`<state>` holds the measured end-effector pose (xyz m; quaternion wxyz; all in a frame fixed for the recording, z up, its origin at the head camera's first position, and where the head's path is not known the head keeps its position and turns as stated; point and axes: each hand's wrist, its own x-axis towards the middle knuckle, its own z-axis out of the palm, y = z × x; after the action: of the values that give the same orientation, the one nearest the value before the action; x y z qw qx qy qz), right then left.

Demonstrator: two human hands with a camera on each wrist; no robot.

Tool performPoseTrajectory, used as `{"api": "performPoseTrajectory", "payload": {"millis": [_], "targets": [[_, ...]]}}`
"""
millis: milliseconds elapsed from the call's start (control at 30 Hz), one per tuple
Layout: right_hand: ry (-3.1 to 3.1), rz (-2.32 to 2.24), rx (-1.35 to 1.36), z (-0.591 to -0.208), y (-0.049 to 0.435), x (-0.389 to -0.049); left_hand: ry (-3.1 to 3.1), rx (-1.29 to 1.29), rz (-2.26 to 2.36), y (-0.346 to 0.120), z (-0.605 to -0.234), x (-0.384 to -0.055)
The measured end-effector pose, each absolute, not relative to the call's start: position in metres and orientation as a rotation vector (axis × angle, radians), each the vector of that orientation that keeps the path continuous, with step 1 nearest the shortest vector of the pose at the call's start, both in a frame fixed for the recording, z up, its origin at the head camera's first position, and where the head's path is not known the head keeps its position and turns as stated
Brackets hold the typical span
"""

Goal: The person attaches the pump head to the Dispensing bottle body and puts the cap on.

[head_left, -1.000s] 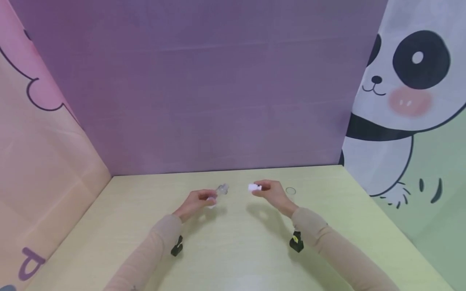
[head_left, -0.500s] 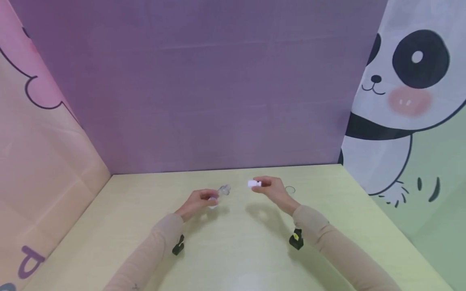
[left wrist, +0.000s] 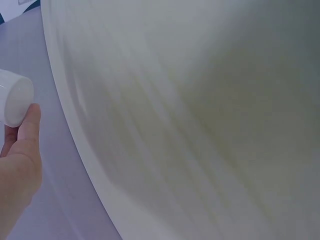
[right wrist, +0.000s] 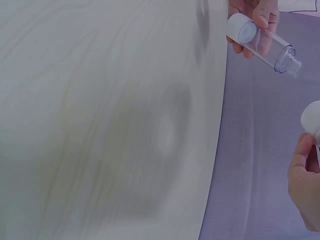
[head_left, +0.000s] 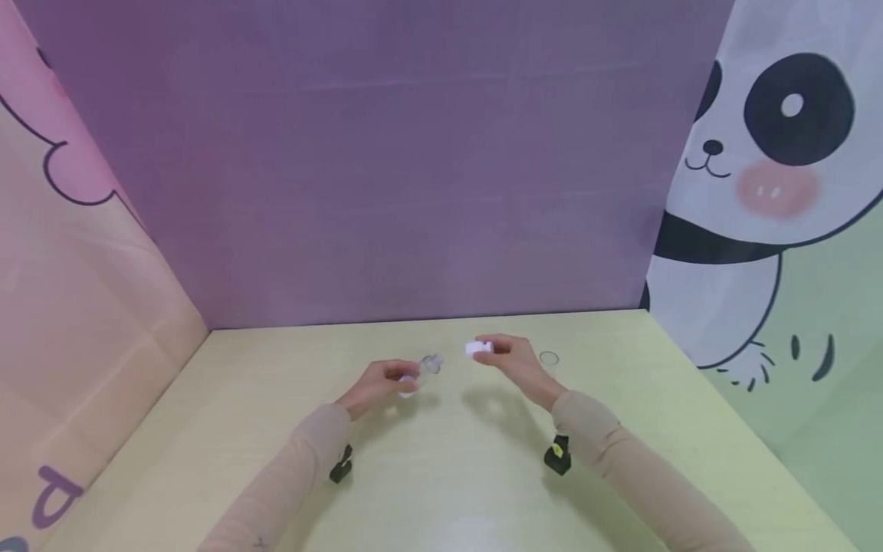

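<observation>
My left hand [head_left: 375,383] grips a clear bottle [right wrist: 274,49] by its white base [right wrist: 238,27]. In the right wrist view the bottle is tilted, its threaded neck bare and pointing toward my right hand. My right hand [head_left: 519,366] pinches a small white bottle top [head_left: 477,348], held level with its end toward the bottle. A gap separates the two pieces, both raised above the table. The top's inner side is hidden, so I cannot tell whether it is a pump or a plain cap. The left wrist view shows only the white base [left wrist: 19,100] and some fingers.
On the pale wooden table [head_left: 441,475], a clear round ring-like piece [head_left: 549,353] stands just behind my right wrist. A purple backdrop [head_left: 414,192] rises at the table's far edge. Printed cloth panels flank both sides, a panda [head_left: 724,307] on the right one.
My left hand has shifted slightly right with the bottle. My right hand has risen a little and edged left with the white top, so the pieces are nearer each other.
</observation>
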<state>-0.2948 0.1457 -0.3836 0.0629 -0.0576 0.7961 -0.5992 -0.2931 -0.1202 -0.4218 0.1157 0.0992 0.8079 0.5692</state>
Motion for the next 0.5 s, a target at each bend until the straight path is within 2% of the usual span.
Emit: {"api": "performPoseTrajectory", "payload": {"millis": [500], "targets": [[2.354,-1.817,-0.236,-0.389,0.135,-0.296,2.358,0.357,1.635,-0.114,-0.421,-0.293]]}}
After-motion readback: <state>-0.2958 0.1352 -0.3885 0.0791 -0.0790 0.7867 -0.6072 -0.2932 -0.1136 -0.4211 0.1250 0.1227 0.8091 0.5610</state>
